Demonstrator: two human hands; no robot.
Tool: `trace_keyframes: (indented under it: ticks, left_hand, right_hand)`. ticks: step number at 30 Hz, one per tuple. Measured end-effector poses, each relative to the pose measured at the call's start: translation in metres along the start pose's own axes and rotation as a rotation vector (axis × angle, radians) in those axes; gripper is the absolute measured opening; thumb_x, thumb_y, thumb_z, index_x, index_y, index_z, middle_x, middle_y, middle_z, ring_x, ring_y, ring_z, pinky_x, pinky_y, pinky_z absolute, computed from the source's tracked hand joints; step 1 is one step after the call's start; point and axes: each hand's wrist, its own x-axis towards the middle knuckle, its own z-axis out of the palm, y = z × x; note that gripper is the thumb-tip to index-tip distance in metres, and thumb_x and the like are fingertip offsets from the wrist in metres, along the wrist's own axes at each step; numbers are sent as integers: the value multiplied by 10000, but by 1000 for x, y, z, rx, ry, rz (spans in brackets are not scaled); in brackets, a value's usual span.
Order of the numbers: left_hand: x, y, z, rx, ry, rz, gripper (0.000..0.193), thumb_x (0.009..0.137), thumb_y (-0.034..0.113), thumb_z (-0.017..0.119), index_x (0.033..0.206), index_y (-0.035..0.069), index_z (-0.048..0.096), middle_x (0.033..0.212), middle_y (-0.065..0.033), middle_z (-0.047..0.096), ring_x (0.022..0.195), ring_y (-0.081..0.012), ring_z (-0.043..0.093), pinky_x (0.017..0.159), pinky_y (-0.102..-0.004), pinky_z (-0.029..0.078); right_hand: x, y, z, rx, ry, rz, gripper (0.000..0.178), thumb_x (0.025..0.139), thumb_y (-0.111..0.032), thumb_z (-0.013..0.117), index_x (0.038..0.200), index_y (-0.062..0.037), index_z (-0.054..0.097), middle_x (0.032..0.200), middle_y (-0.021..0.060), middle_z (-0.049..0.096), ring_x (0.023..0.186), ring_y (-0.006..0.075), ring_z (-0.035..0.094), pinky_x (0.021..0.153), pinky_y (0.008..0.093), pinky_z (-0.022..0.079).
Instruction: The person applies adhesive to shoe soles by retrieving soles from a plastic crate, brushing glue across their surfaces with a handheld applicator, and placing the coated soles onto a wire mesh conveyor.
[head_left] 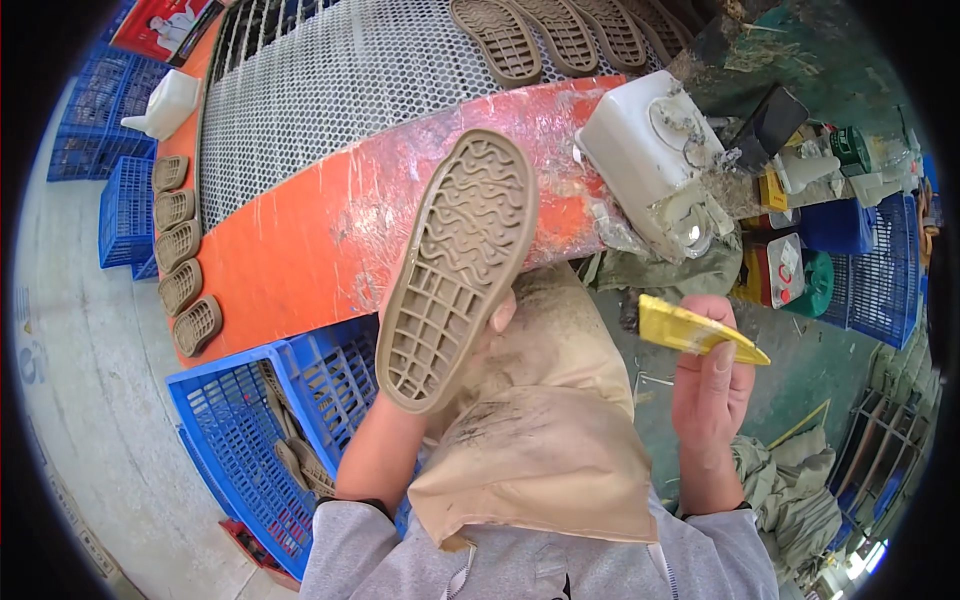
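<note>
Orange worktop (290, 270), scuffed and partly wrapped in clear film, curves across the middle of the view, with a grey perforated metal mesh (340, 80) bed behind it toward 12 o'clock. The left hand (480, 335) grasps a tan rubber shoe sole (455, 270) from beneath, tread side up, its toe tilted toward 1 o'clock over the worktop's near edge; only a fingertip shows past the sole's rim. The right hand (710, 385), at 3 o'clock, has its fingers closed around a yellow wedge-shaped tool (695, 330) whose tip points toward 4 o'clock. A stained beige apron (545, 440) covers the lap between the two arms. At 8 o'clock a blue plastic crate (250, 420) holds a few soles, and a column of five soles (180, 255) lies along the worktop's left edge at 9 o'clock. More soles (560, 35) rest on the mesh at 12 o'clock. A dirty white plastic jug (650, 160) sits at 2 o'clock, with cans and blue crates crowded beyond it on a green floor (800, 360). Pale concrete (90, 380) lies at 9 o'clock.
</note>
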Motion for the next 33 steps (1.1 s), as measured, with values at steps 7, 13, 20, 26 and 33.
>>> trace_keyframes:
  ticks: [7,13,20,26,33]
  left_hand:
    - [-13,-1,-3,-140,-13,34,648,1071,434,473,1582,49,369,1197,-367,614,864,-330,707,467,-282,520]
    - [-24,-7,15,500,465,195,717,1061,571,402,1542,41,448,1273,-248,676,898,-327,721,654,-371,615]
    - [-81,-6,-7,1381,335,-242,616,1079,460,432,1461,-5,564,1379,-138,652,1180,-228,616,1042,-397,493]
    - [-48,20,20,1168,898,17,612,1085,484,447,1475,26,561,1367,-136,671,1153,-233,659,980,-384,538]
    - [135,149,5,852,425,235,524,1137,440,376,1495,85,517,1357,-124,681,1148,-247,705,983,-405,571]
  right_hand:
    - [-14,14,7,20,57,124,315,1144,-202,452,1186,29,662,1227,131,619,981,179,568,896,307,472]
    - [-10,24,4,64,167,198,312,1136,-186,480,1156,54,678,1085,100,659,897,151,586,835,284,479]
    - [-1,33,-13,101,313,225,337,1136,-214,494,1148,55,696,993,81,713,854,117,610,808,263,489]
    - [-8,38,-18,36,258,305,268,1133,-185,503,1175,15,677,1063,86,701,890,128,623,817,258,496]
    - [-6,43,-15,10,304,411,320,1115,-175,521,1107,79,715,1070,94,719,882,142,644,843,274,534]
